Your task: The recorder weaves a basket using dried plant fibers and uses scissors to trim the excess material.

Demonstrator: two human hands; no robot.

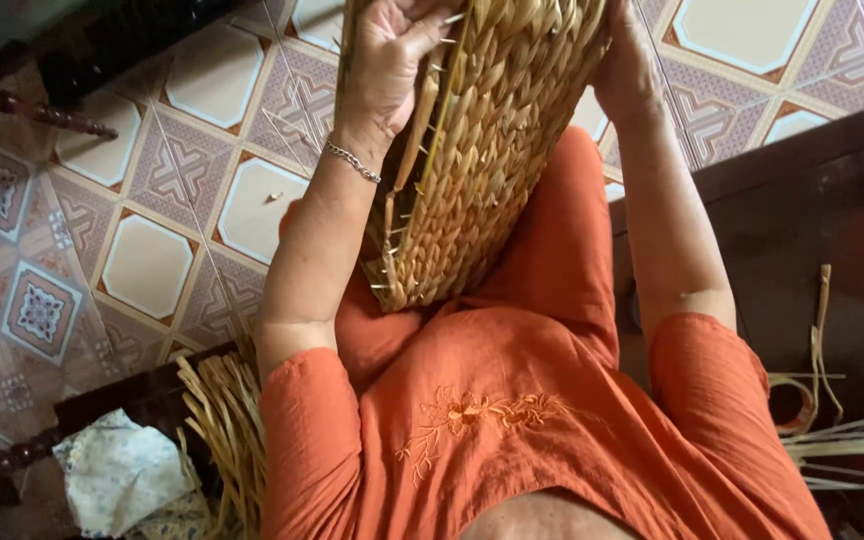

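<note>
left hand (384, 70) fingers curled tight on basket (482, 150) rim | right hand (624, 62) pressed on far side, finger grip can't tell | risk: protruding stakes could prick palm

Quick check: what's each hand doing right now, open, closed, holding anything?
Left hand: closed on the rim of the woven basket, fingers curled over its edge.
Right hand: pressed against the basket's far side; whether it grips cannot be told.

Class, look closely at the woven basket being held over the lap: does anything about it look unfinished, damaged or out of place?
Yes. Along the tan woven straw basket's edge by the left hand, thin stiff ends poke out untrimmed, so that edge looks unfinished. No tear shows.
</note>
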